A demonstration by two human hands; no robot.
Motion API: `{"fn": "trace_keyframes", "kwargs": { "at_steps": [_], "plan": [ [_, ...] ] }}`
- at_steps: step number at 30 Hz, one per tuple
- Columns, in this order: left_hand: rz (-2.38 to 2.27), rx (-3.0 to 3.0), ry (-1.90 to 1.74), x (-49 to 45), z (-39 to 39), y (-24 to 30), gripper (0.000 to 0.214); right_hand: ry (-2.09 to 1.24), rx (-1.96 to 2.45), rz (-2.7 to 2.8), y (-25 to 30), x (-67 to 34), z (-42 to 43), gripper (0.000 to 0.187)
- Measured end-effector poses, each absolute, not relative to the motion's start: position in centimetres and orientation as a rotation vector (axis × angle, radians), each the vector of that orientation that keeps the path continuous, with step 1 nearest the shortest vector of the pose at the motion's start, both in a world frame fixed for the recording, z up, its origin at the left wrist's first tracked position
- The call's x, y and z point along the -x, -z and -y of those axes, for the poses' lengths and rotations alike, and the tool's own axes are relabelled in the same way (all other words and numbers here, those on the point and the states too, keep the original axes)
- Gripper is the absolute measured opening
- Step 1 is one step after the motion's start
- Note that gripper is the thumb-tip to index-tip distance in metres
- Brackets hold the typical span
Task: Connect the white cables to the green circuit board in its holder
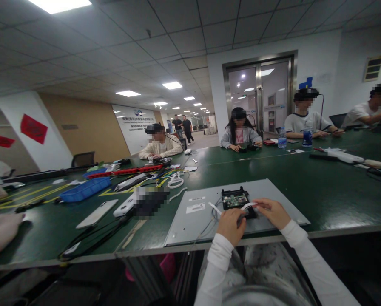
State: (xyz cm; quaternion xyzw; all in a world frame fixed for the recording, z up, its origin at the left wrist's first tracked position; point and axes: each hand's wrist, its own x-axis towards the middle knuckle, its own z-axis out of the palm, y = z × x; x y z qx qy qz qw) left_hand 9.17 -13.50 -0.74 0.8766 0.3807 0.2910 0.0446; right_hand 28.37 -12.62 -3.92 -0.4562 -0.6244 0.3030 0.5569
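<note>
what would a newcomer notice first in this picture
Probably the left hand and right hand at a black case with an exposed circuit board, on the grey panel at the near edge of the green table. Then the bright blue tray to the left, a red strip just beyond it.

Office-type rm doubling as workshop, I'd say. Logo sign (pixel 135 131), ceiling lights (pixel 172 85), glass drs (pixel 276 97); circuit bd (pixel 237 200) on green bench (pixel 308 174).
</note>
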Motion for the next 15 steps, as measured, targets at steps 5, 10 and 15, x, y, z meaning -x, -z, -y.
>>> {"fn": "trace_keyframes", "kwargs": {
  "at_steps": [5, 10, 15],
  "plan": [
    [-1.174, -2.669, -0.905, -9.17, 13.41, 0.74, 0.023, -0.607, 1.144, 1.524, 3.95, -28.42, 12.55, 0.029],
    [-1.240, -2.667, -0.875, -9.25, 13.41, 0.78, 0.023, -0.473, 1.192, 1.590, 3.79, -28.30, 12.62, 0.027],
    [-1.270, -2.674, -0.855, -9.30, 13.40, 0.75, 0.022, -0.396, 1.242, 1.637, 3.84, -28.23, 12.54, 0.026]
  ]
}}
